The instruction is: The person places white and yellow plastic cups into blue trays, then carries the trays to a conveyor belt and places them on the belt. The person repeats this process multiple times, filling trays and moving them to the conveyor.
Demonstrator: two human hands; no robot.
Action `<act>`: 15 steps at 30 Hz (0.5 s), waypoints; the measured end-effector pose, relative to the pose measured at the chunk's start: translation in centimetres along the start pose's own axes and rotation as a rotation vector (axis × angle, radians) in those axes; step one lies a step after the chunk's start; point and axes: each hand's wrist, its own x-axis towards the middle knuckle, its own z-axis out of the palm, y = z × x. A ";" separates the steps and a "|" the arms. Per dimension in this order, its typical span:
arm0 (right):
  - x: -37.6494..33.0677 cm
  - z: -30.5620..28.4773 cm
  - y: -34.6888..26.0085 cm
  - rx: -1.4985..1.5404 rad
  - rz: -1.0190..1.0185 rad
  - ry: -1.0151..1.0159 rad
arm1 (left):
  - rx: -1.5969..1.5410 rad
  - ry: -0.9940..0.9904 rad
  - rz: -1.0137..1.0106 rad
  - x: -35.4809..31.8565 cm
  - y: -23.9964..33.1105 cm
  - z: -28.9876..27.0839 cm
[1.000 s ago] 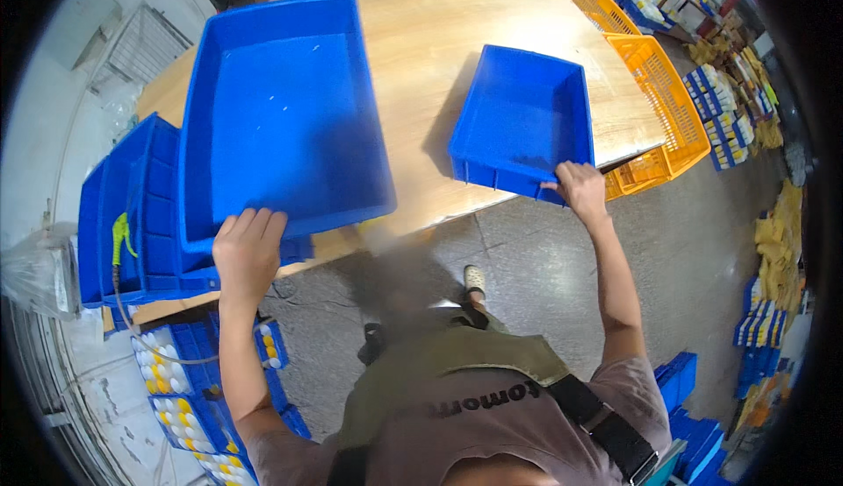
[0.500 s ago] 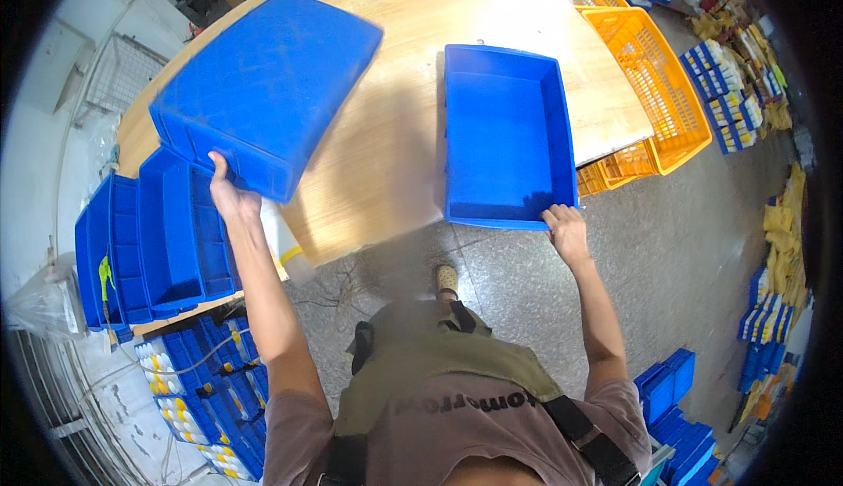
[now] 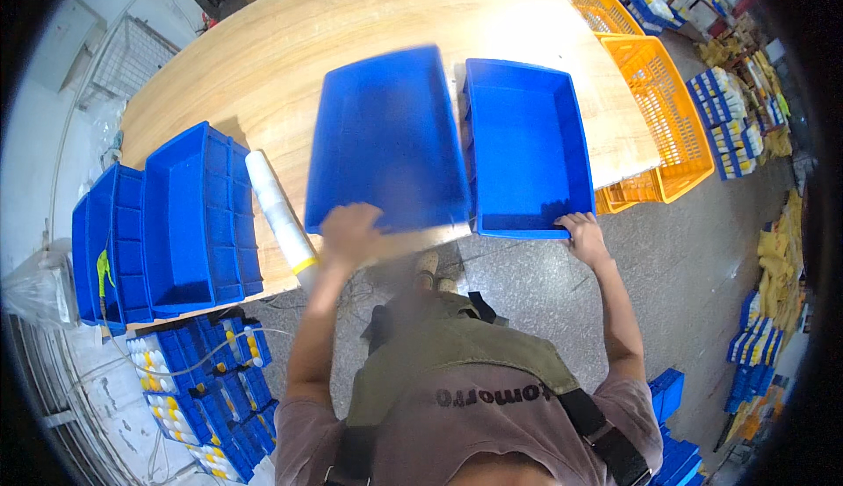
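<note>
Two empty blue plastic bins lie side by side on the wooden table (image 3: 263, 56). My left hand (image 3: 349, 233) grips the near rim of the left blue bin (image 3: 386, 139), which is blurred with motion. My right hand (image 3: 581, 233) holds the near right corner of the right blue bin (image 3: 527, 148), which sits at the table's front edge. The two bins almost touch along their long sides.
A stack of blue bins (image 3: 167, 218) stands on edge at the table's left end beside a white roll (image 3: 279, 216). Orange crates (image 3: 663, 117) stand to the right. Blue bins with small bottles (image 3: 202, 381) sit on the floor at lower left.
My left hand swung the left blue bin from the far left, tilted in the air, down to the table beside the right bin. The right bin stayed at the table edge.
</note>
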 end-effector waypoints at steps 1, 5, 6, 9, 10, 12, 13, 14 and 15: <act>0.7 -0.8 -0.6 0.124 0.002 -0.048 | 0.089 -0.089 0.070 -0.1 0.5 1.4; 5.9 -3.2 -4.5 0.696 0.121 -0.266 | -0.301 -0.172 -0.061 -1.0 2.3 5.5; 7.5 -3.1 -6.1 0.804 0.183 -0.165 | -0.334 -0.073 -0.096 -1.1 1.4 5.5; 11.7 -1.1 -11.3 0.837 0.364 -0.056 | -0.463 0.199 -0.330 -1.0 -4.8 4.6; 12.6 -0.1 -13.0 0.711 0.355 0.002 | -0.269 0.293 -0.428 -1.3 -8.0 3.7; 13.5 1.2 -14.6 0.436 0.368 0.059 | 0.369 0.250 -0.733 -2.0 -14.5 2.5; 13.9 1.7 -14.7 0.366 0.413 0.021 | 0.672 0.242 -0.871 -2.4 -17.5 2.1; 13.8 2.0 -14.6 0.372 0.398 0.024 | 0.659 0.149 -0.973 -3.0 -19.5 2.4; 13.7 2.2 -13.9 0.359 0.397 0.051 | 0.632 0.018 -1.104 -3.7 -21.1 2.7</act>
